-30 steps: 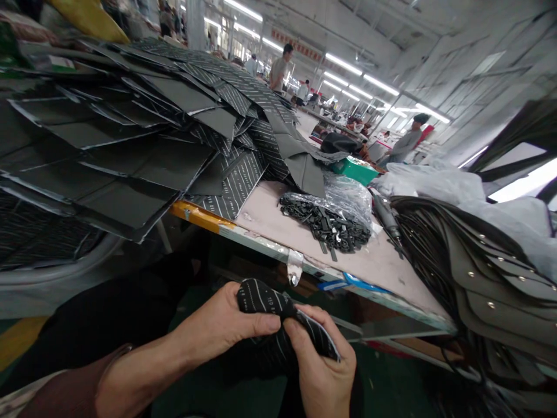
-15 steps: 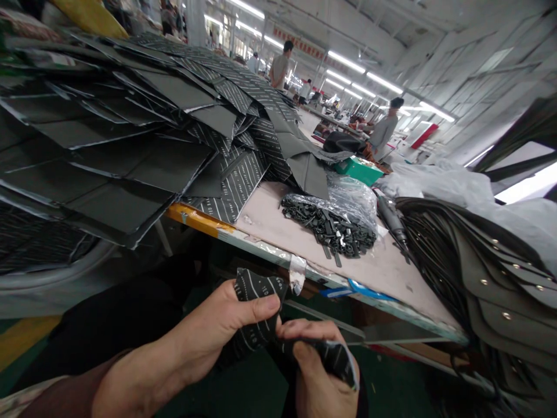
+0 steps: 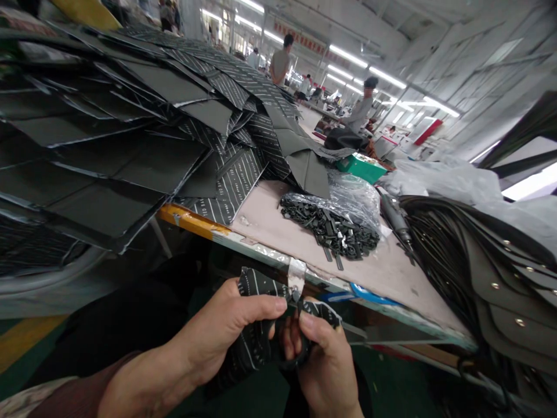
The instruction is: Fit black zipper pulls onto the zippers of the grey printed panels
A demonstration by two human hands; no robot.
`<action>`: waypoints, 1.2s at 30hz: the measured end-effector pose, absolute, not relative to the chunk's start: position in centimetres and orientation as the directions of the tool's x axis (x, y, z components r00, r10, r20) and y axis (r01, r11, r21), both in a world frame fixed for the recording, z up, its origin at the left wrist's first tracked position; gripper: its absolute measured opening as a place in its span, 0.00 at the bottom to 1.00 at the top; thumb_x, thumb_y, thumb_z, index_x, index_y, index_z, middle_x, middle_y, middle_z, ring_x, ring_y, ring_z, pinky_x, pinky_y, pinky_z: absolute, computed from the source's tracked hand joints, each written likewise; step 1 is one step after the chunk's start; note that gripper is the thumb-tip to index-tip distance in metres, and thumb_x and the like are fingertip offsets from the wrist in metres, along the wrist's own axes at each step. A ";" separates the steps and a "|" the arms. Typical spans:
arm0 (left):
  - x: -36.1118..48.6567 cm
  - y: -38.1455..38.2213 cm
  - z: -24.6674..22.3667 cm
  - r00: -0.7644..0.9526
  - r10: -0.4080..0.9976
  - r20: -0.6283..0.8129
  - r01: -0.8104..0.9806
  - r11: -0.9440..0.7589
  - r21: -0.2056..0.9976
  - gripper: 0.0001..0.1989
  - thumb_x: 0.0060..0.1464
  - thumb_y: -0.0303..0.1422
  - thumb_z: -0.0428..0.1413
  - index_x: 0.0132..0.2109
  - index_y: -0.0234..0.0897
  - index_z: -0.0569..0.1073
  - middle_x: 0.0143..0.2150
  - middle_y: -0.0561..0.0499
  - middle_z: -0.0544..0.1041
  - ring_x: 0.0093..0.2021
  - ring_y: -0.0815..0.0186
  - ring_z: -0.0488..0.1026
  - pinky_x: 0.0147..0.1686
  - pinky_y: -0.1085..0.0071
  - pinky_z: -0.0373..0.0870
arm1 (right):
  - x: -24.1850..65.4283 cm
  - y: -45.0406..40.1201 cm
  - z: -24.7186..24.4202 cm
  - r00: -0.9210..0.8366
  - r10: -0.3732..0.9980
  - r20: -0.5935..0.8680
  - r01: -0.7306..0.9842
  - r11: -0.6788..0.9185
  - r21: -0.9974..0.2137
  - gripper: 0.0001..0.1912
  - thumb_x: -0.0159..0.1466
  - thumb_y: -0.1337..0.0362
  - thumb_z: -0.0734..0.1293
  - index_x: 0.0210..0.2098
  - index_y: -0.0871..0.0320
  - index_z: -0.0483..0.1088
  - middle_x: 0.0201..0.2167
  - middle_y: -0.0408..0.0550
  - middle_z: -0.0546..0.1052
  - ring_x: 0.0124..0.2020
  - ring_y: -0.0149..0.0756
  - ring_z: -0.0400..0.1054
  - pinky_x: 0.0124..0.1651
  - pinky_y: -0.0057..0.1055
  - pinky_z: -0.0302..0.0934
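Observation:
In front of the table edge, a piece of black fabric [image 3: 261, 283] with white printed lettering and stripes is bunched between my hands. My left hand [image 3: 230, 319] is closed on its left part, thumb pressed flat along the top. My right hand [image 3: 328, 354] pinches the right part, its thumb close to the left thumb tip. A pale edge of the cloth pokes out above the right hand. Folds below the fingers hide the rest of the piece. Just behind the thumbs, a strip of pale tape [image 3: 297, 274] hangs from the table edge.
Large stacks of dark panels [image 3: 130, 157] cover the left. On the table [image 3: 270, 215] lie an open plastic bag of small black parts [image 3: 335, 229], a green box [image 3: 363, 168] and a dark hand tool [image 3: 395, 220]. Flaps with metal snaps [image 3: 491, 261] hang at right. People work behind.
My right hand has turned more upright and shifted its grip up on the fabric, closer to the left thumb. My left hand has moved slightly right. A worker in the background has shifted left.

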State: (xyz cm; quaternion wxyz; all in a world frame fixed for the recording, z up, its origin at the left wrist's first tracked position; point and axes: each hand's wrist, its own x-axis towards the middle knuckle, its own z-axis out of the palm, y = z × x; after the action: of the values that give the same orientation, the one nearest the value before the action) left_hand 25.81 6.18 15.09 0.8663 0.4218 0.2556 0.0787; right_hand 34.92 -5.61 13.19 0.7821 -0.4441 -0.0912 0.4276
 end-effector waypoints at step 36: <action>27.1 6.2 15.5 0.871 0.370 -0.323 0.027 0.620 0.784 0.11 0.44 0.36 0.67 0.25 0.33 0.75 0.21 0.53 0.74 0.23 0.69 0.68 0.25 0.74 0.66 | 36.1 -5.0 13.3 0.619 0.756 -0.215 -0.543 0.214 -0.812 0.10 0.54 0.64 0.77 0.23 0.60 0.74 0.19 0.41 0.74 0.21 0.28 0.65 0.26 0.23 0.61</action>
State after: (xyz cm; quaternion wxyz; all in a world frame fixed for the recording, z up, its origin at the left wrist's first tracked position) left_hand 27.08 6.22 15.45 0.8691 0.4245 0.2339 0.0985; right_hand 36.11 -4.98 13.28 0.7707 -0.4641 -0.1144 0.4214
